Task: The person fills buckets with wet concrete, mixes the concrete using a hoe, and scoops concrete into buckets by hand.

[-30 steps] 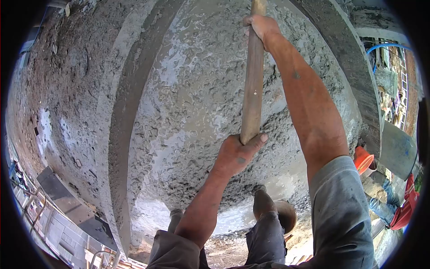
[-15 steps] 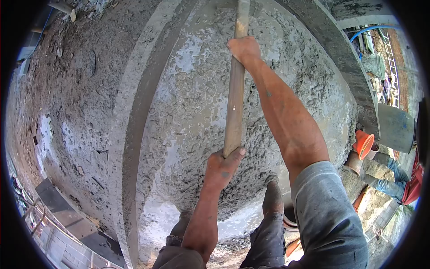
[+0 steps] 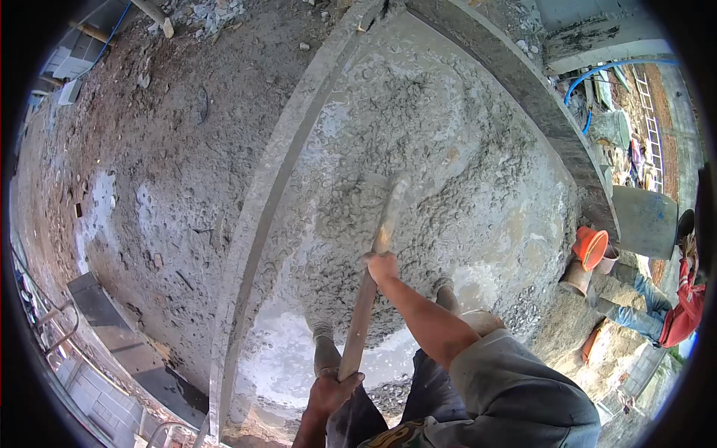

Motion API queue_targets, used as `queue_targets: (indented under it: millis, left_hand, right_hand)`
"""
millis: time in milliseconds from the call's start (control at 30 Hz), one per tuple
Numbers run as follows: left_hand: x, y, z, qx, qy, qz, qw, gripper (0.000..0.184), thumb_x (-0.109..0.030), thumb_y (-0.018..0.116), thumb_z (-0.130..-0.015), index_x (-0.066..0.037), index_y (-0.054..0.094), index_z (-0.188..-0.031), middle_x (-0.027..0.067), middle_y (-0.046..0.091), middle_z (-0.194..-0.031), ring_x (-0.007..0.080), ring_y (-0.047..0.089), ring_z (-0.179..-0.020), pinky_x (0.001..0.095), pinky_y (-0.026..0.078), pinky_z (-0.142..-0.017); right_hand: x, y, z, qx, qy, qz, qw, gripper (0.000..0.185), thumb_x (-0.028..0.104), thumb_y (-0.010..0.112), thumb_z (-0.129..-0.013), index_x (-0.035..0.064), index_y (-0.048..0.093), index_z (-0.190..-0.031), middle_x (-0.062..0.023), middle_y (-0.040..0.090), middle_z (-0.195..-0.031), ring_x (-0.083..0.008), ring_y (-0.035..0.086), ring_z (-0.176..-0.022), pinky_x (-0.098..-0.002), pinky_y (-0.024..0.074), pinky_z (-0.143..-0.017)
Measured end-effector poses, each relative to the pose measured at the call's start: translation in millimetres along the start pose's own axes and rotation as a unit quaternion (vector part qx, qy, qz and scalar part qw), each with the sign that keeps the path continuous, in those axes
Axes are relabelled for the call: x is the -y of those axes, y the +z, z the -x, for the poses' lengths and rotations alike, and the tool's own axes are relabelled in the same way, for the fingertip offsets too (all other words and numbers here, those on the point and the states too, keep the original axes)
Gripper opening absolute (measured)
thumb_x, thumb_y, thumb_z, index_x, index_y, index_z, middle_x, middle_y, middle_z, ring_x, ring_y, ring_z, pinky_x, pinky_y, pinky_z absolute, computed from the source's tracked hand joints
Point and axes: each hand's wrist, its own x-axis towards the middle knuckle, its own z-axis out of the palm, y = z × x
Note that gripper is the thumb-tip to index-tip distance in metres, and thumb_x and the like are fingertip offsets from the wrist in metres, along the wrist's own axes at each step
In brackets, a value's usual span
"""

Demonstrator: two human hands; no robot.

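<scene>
Both hands hold a long-handled wooden tool that slants away from my body. My right hand wraps the shaft partway along, and my left hand closes round its near end. The tool's far end is coated in grey and meets the lumpy wet concrete, so its head cannot be made out clearly. My legs stand in the concrete, with the feet sunk out of sight. A wet, watery patch lies by my left leg.
Concrete beams edge the pour on the left and far right. An orange bucket, a large grey drum and a person in a red top are on the right. Rough muddy ground lies beyond the left beam.
Both hands have drawn the tool back towards my body, and the shaft now tilts more. Its far end, earlier near the top edge, now shows mid-view. The view has shifted to take in more ground.
</scene>
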Motion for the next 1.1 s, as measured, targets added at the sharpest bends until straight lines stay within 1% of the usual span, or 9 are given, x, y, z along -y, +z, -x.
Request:
queue_targets:
  millis: [100, 200, 267, 333, 433, 567, 667, 867, 1100]
  left_hand:
    - [24, -2, 49, 0.058, -0.009, -0.198, 0.979, 0.075, -0.074, 0.055, -0.069, -0.003, 0.07, -0.09, 0.019, 0.067, -0.079, 0.0313, 0.066, -0.087, 0.04, 0.05, -0.075]
    - [60, 10, 74, 0.048, 0.028, -0.159, 0.986, 0.056, -0.058, 0.067, -0.07, -0.004, 0.07, -0.086, 0.0133, 0.067, -0.07, 0.0236, 0.067, -0.073, 0.0332, 0.051, -0.067]
    - [40, 9, 88, 0.072, 0.016, -0.092, 0.993, 0.043, -0.044, 0.074, -0.073, -0.004, 0.071, -0.09, 0.0129, 0.067, -0.07, 0.0183, 0.064, -0.066, 0.0336, 0.05, -0.06]
    - [59, 39, 37, 0.065, 0.065, -0.093, 0.991, 0.054, -0.058, 0.067, -0.071, -0.007, 0.071, -0.087, 0.0135, 0.067, -0.072, 0.0231, 0.067, -0.071, 0.036, 0.051, -0.065]
    - [-67, 66, -3, -0.021, 0.27, -0.055, 0.961, 0.053, -0.058, 0.066, -0.073, -0.006, 0.069, -0.078, 0.011, 0.064, -0.062, 0.0267, 0.066, -0.063, 0.036, 0.051, -0.06]
    - [-245, 81, -137, 0.021, 0.418, 0.092, 0.903, 0.039, -0.036, 0.075, -0.075, 0.002, 0.063, -0.072, 0.0046, 0.059, -0.061, 0.0087, 0.053, -0.061, 0.0301, 0.044, -0.055]
    - [-400, 40, -189, -0.002, 0.497, 0.179, 0.849, 0.043, -0.042, 0.074, -0.075, -0.001, 0.063, -0.071, 0.0007, 0.055, -0.062, 0.0086, 0.049, -0.056, 0.028, 0.039, -0.05]
    - [-453, 13, -280, 0.05, 0.348, 0.331, 0.876, 0.058, -0.059, 0.066, -0.076, -0.001, 0.061, -0.072, 0.0028, 0.052, -0.057, 0.0121, 0.051, -0.049, 0.0291, 0.042, -0.045]
    - [-512, 17, -196, 0.086, 0.321, 0.341, 0.879, 0.063, -0.065, 0.059, -0.078, -0.004, 0.058, -0.064, 0.0037, 0.05, -0.051, 0.0136, 0.052, -0.045, 0.0277, 0.041, -0.044]
  right_hand:
    - [-64, -14, 83, 0.022, 0.13, -0.189, 0.973, 0.02, 0.014, 0.064, -0.071, -0.0014, 0.061, -0.084, -0.0088, 0.057, -0.066, -0.0201, 0.057, -0.055, -0.0351, 0.0454, -0.051]
    - [-114, -24, 118, 0.049, 0.162, -0.215, 0.962, 0.014, 0.011, 0.065, -0.072, 0.0013, 0.058, -0.08, -0.0075, 0.057, -0.067, -0.0176, 0.056, -0.055, -0.0317, 0.0437, -0.053]
    - [-95, -43, 125, 0.031, 0.088, -0.173, 0.981, 0.017, 0.013, 0.067, -0.069, 0.0, 0.06, -0.077, -0.0067, 0.058, -0.065, -0.0165, 0.055, -0.054, -0.0313, 0.043, -0.052]
    - [-49, -72, 114, 0.038, 0.028, -0.18, 0.983, 0.018, 0.014, 0.067, -0.068, -0.0004, 0.06, -0.076, -0.0055, 0.057, -0.062, -0.0151, 0.055, -0.054, -0.0307, 0.0419, -0.051]
    - [71, -138, 56, 0.047, -0.079, -0.204, 0.975, 0.012, 0.01, 0.063, -0.069, 0.0, 0.056, -0.073, -0.0041, 0.054, -0.059, -0.0138, 0.053, -0.053, -0.0301, 0.0408, -0.05]
    - [271, -213, -16, -0.045, -0.368, -0.14, 0.918, 0.027, 0.012, 0.064, -0.072, -0.0012, 0.05, -0.091, -0.0063, 0.053, -0.07, -0.0149, 0.051, -0.053, -0.0283, 0.0424, -0.05]
    - [395, -234, -71, -0.046, -0.451, -0.147, 0.879, 0.03, 0.013, 0.064, -0.073, -0.0053, 0.051, -0.093, -0.0084, 0.055, -0.066, -0.0169, 0.055, -0.048, -0.0317, 0.0484, -0.045]
    - [405, -154, -342, -0.176, -0.42, 0.086, 0.886, 0.037, 0.018, 0.061, -0.071, -0.0102, 0.06, -0.094, -0.0204, 0.064, -0.085, -0.0298, 0.064, -0.072, -0.0382, 0.0525, -0.064]
    - [475, -184, -321, -0.042, -0.297, 0.165, 0.94, 0.039, 0.014, 0.062, -0.07, -0.0097, 0.058, -0.101, -0.0216, 0.063, -0.088, -0.0301, 0.064, -0.069, -0.0402, 0.0539, -0.063]
